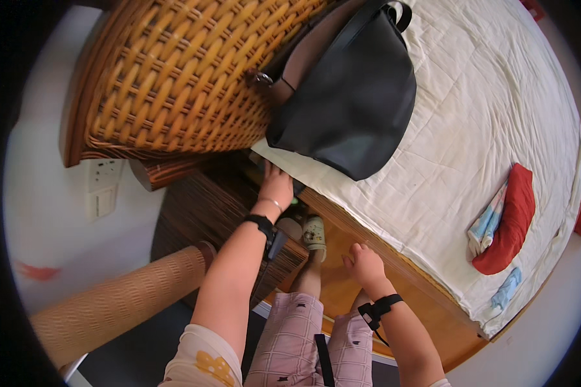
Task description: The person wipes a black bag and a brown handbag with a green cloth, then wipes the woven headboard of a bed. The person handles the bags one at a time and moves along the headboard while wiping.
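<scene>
My left hand [276, 186] reaches into the shadowed gap between the dark wood-grained cabinet [203, 203] and the bed's edge. Its fingers bend down over something dark there, and their tips are hidden. Close above this hand, a black leather bag [355, 97] lies on the cream bed sheet [458, 97], leaning against the woven rattan headboard [181, 71]. Beside the bed's wooden side rail [400, 255], my right hand [366, 266] hangs with loosely curled fingers, thumb apart, holding nothing.
A red cloth [511, 219] and a small light-blue cloth [507, 288] lie on the bed's right side. A tan textured roll-shaped armrest [119, 303] stands at lower left. Wall sockets [103, 184] sit beside the headboard. My foot in a pale clog [314, 233] is below.
</scene>
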`<act>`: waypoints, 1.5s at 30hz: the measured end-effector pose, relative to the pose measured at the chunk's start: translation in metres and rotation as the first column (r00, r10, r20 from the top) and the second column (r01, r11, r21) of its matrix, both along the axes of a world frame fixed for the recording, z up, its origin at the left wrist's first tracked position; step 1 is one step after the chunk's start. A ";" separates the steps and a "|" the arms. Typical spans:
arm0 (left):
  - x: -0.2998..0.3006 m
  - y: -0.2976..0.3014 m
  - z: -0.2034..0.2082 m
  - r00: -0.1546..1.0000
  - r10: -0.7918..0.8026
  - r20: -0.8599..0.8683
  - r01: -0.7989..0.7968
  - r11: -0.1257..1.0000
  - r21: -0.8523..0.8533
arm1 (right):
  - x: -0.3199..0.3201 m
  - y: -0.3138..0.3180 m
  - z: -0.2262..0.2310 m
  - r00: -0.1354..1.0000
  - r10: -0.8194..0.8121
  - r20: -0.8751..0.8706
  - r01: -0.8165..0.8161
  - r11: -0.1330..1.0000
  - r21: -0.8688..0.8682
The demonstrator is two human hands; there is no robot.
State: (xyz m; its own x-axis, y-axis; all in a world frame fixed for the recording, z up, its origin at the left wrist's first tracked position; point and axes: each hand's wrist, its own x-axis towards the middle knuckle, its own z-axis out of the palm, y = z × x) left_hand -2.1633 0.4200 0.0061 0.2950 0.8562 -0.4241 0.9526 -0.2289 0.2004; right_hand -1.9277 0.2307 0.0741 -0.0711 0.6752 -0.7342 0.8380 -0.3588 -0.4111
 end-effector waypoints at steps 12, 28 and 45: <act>0.036 -0.067 0.071 0.881 0.284 0.379 -0.074 0.872 -0.483 | -0.057 0.042 0.045 0.903 -0.219 -0.370 0.283 0.950 0.129; 0.021 0.030 0.119 0.568 0.371 0.734 -0.430 0.895 -0.118 | -0.080 0.092 -0.051 0.938 0.323 0.127 -0.344 0.816 0.464; 0.113 0.033 0.238 0.594 0.291 0.750 -0.052 0.944 -0.325 | 0.032 0.047 0.087 0.620 -0.474 -0.625 0.776 0.487 0.400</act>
